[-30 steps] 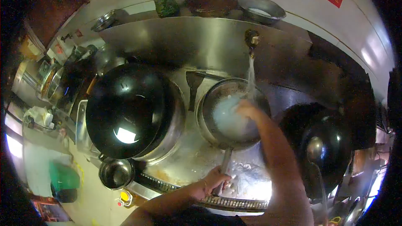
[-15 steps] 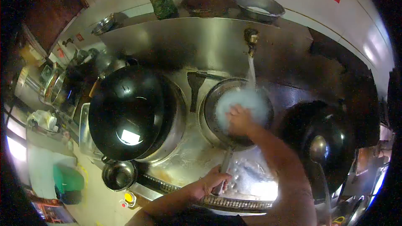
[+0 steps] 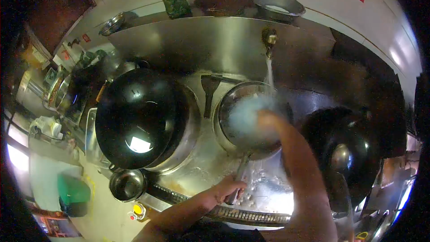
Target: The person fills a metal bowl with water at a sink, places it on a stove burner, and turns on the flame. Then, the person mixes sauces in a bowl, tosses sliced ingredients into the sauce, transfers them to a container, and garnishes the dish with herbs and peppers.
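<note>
Handle (image 3: 243, 166) gripped by left hand (image 3: 231, 189) — beyond it, right hand (image 3: 270, 121) (blurred; I can't tell its grip) seemingly rubs the pan (image 3: 227, 127) — calling for steady holding.

The round metal pan (image 3: 229, 135) is face-up under the tap (image 3: 270, 42), handle (image 3: 242, 170) pointing away. Inside, left of the tap, is a pale blue thing (image 3: 244, 115) (too blurry to name).

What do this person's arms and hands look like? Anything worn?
The left hand and right hand look ungloved, the right one blurred. Both forearms are bare, without visible sleeves. A thin band may circle the left wrist, too small to tell. Dark clothing shows at the bottom edge.
</note>
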### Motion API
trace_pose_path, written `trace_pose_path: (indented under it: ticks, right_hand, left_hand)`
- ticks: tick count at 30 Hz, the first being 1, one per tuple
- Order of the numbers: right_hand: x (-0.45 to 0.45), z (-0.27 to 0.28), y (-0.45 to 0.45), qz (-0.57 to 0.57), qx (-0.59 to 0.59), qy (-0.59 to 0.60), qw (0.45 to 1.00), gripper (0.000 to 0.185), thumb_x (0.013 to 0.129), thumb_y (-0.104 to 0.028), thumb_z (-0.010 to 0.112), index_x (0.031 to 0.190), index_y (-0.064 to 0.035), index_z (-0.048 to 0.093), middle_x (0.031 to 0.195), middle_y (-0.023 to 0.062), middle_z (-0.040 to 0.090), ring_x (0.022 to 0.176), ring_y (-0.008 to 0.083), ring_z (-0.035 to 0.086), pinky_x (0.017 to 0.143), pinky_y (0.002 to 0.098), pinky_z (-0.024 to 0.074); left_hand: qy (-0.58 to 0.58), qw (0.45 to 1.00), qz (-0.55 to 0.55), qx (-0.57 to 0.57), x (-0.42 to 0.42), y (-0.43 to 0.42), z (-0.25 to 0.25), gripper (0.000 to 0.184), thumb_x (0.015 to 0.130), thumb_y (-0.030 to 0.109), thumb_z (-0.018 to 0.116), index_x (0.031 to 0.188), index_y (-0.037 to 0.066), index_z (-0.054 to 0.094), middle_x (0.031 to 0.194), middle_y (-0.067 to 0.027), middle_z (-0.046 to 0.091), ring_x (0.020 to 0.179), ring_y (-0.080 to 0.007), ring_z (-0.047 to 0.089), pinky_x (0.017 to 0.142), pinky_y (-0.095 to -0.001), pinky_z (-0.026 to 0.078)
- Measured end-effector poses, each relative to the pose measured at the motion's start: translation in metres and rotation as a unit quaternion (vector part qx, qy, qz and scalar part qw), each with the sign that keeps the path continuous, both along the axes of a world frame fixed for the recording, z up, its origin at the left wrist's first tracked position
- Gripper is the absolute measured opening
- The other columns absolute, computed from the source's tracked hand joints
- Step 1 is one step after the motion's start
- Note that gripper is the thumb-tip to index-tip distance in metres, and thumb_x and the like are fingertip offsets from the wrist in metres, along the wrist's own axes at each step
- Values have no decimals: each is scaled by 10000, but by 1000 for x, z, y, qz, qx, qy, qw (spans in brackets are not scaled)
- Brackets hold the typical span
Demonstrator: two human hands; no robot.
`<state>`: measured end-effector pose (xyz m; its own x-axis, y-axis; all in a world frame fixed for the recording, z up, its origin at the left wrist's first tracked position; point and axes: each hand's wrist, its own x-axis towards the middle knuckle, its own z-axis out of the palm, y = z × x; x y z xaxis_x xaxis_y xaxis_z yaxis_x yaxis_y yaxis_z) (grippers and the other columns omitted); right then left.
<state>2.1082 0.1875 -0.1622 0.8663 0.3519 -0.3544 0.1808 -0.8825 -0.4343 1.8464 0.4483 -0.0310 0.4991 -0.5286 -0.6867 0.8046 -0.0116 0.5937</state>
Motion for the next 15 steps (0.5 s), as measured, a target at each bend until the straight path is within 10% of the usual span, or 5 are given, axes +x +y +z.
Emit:
trace_pose_path:
  ticks: [3,7,15]
  right_hand:
    - [-9,76,16,-333,108,-29,936,490,856,-306,557,1293,-86,534,1140,204,620,1055,326,605,890,436,477]
    - [-70,79,49,25,-114,-392,912,499,834,-294,585,1288,-95,533,1188,175,604,1118,339,568,927,429,465]
    - [-37,52,57,50,-249,-102,962,382,767,-229,595,1130,-122,644,1201,136,607,1112,297,576,899,407,483]
  left_hand:
    - [4,1000,6,-9,-2,-3,-13,148,788,99,653,866,53,535,613,-51,534,478,-159,539,423,-307,441]
    - [-9,1000,6,-19,-1,-1,-8,152,786,101,656,868,61,534,617,-50,533,481,-155,537,415,-304,444]
    - [-18,999,25,-23,-3,-5,-22,177,782,118,672,896,59,549,627,-51,540,481,-155,530,420,-312,451]
